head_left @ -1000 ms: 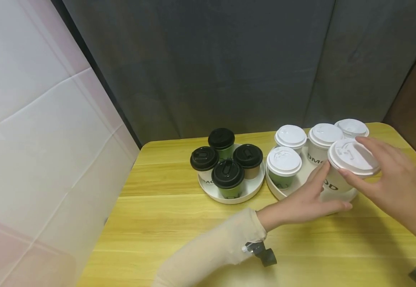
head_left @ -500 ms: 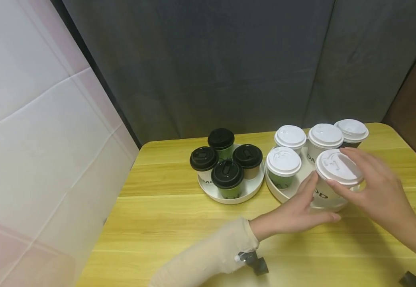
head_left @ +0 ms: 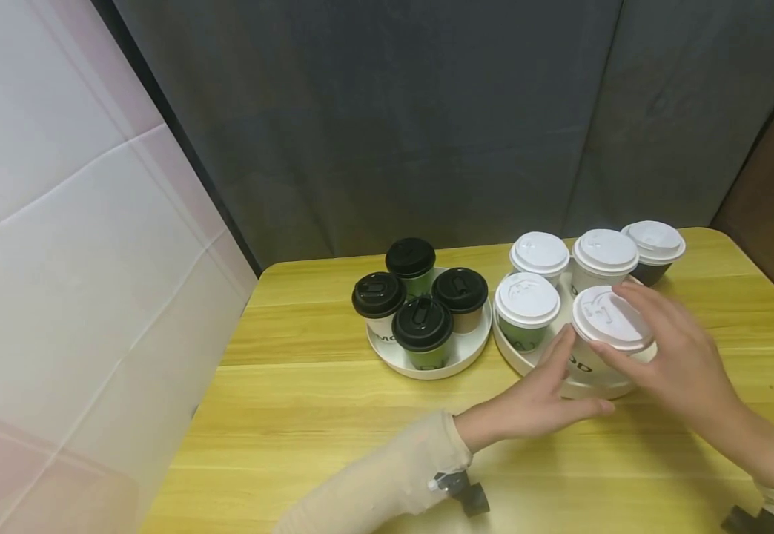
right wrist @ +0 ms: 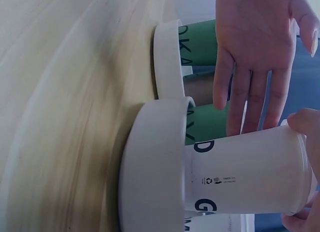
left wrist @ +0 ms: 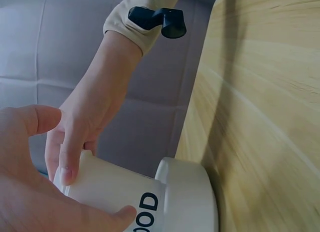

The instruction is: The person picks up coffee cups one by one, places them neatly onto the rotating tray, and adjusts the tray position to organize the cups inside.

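Note:
A white paper coffee cup (head_left: 610,319) with a white lid stands at the front of the larger round white tray (right wrist: 155,167). Its base is hidden behind the tray's rim in the right wrist view. My right hand (head_left: 674,363) grips this cup near its lid, thumb on the near side and fingers on the far side. On the cup's left, my left hand (head_left: 530,408) has its fingers extended, fingertips right at the cup's wall. Beside it on the tray are a green cup (head_left: 527,334) and other cups, all with white lids.
Left of the larger tray, a smaller round white tray (head_left: 430,374) carries several black-lidded cups (head_left: 422,324). A dark cup with a white lid (head_left: 655,242) stands at the back right. Dark cloth (head_left: 394,126) hangs behind the wooden table (head_left: 307,423).
My right hand has brought the white cup left and down to the front of the larger tray. The left hand has shifted left and towards me alongside it.

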